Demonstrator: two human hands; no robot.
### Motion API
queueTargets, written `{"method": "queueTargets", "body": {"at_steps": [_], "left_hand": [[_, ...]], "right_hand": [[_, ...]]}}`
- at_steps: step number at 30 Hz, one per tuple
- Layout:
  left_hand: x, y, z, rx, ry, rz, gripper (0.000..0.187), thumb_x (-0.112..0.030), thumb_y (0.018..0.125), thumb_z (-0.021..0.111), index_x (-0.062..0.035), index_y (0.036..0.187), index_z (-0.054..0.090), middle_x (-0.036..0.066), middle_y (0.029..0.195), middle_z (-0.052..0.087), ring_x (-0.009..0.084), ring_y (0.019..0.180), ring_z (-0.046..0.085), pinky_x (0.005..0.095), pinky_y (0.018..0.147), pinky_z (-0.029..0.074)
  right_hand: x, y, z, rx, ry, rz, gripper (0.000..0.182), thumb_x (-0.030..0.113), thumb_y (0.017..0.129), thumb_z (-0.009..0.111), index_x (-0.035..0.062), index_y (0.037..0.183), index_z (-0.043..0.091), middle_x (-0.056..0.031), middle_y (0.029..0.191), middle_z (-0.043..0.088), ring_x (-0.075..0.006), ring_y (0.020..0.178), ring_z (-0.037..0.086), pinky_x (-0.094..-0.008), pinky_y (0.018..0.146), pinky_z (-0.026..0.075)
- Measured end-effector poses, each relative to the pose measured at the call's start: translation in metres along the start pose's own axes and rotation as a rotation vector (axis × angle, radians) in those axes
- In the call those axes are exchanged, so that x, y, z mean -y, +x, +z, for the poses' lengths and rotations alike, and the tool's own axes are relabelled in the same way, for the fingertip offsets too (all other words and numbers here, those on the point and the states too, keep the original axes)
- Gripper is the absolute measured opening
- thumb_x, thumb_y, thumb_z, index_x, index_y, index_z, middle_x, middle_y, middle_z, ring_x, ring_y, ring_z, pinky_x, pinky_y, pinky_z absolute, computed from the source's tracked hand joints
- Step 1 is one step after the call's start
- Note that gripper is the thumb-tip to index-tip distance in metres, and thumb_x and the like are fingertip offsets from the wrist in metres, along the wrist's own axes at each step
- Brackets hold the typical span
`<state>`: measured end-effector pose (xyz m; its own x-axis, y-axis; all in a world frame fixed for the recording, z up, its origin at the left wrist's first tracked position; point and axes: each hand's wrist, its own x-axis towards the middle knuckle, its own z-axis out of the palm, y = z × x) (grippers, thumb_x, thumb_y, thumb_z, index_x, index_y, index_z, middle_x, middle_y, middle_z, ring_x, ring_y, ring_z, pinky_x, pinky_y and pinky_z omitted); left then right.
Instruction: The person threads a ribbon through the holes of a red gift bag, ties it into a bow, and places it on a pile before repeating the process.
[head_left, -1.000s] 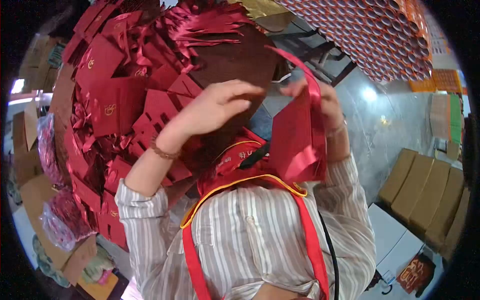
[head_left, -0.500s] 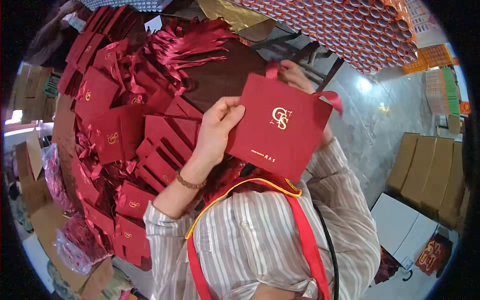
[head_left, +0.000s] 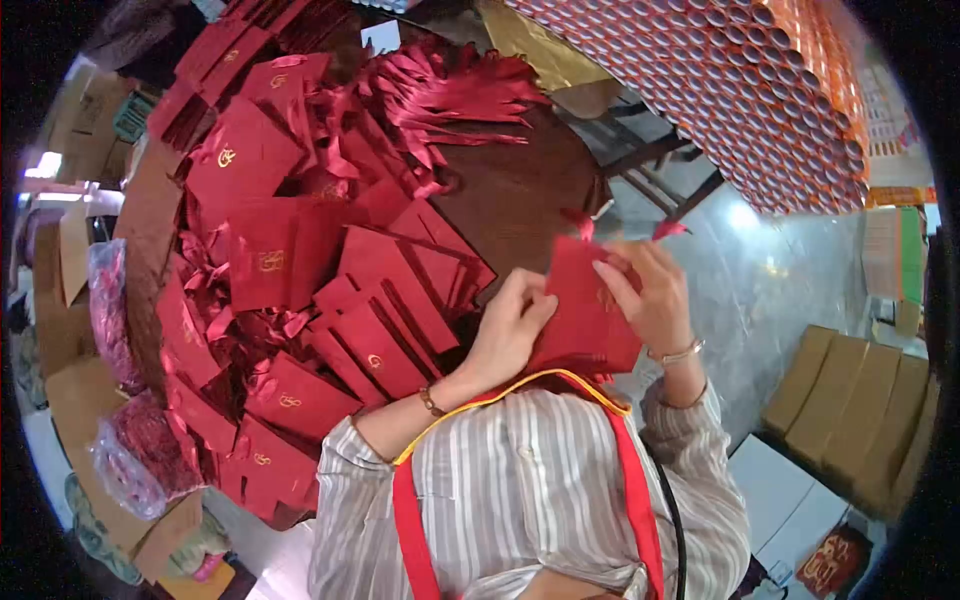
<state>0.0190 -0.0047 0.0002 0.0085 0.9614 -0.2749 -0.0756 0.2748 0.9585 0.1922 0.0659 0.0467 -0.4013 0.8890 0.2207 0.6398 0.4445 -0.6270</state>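
Upright in front of my chest is a small red gift bag [head_left: 572, 320] with gold print, partly covered by my fingers. My left hand [head_left: 515, 325] pinches its left edge between thumb and fingers. Over the bag's upper right part lies my right hand [head_left: 650, 295], fingers bent, close to the pink-red ribbon [head_left: 670, 229] at the top; its exact grip on the ribbon is not clear. Many similar red bags [head_left: 280, 250] lie heaped on the brown table [head_left: 510, 190] to the left.
A bundle of red ribbons [head_left: 450, 95] lies at the table's back. Stacked orange-and-white tubes [head_left: 740, 90] stand at the upper right. Brown cartons [head_left: 850, 400] and a white box [head_left: 785, 495] are on the floor at right. Plastic-wrapped red bundles [head_left: 150, 450] lie at left.
The bag has come lower and turned, its front now foreshortened. My right hand has moved from behind the bag to its front upper right. The whole view has shifted.
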Motion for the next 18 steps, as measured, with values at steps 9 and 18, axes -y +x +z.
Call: {"method": "queueTargets", "body": {"at_steps": [9,18], "left_hand": [[-0.008,0.014,-0.004,0.269,0.351,-0.096,0.015,-0.011,0.087,0.057,-0.0031,0.096,0.049,0.006,0.083,0.056,0.0114,0.078,0.054,0.0262,0.070,0.043],[-0.025,0.186,-0.064,-0.083,1.457,0.800,0.012,-0.016,0.081,0.054,-0.0121,0.087,0.064,0.006,0.084,0.059,0.0262,0.085,0.055,0.0417,0.070,0.043]], "right_hand": [[-0.030,-0.027,0.013,-0.043,0.014,0.178,0.017,0.016,0.074,0.070,0.0020,0.081,0.063,-0.0104,0.075,0.060,-0.0257,0.072,0.057,-0.0345,0.069,0.044],[-0.073,-0.026,0.012,0.155,0.393,0.356,0.023,0.019,0.079,0.067,-0.0022,0.083,0.061,-0.0107,0.069,0.061,-0.0136,0.061,0.057,-0.0280,0.057,0.044]]}}
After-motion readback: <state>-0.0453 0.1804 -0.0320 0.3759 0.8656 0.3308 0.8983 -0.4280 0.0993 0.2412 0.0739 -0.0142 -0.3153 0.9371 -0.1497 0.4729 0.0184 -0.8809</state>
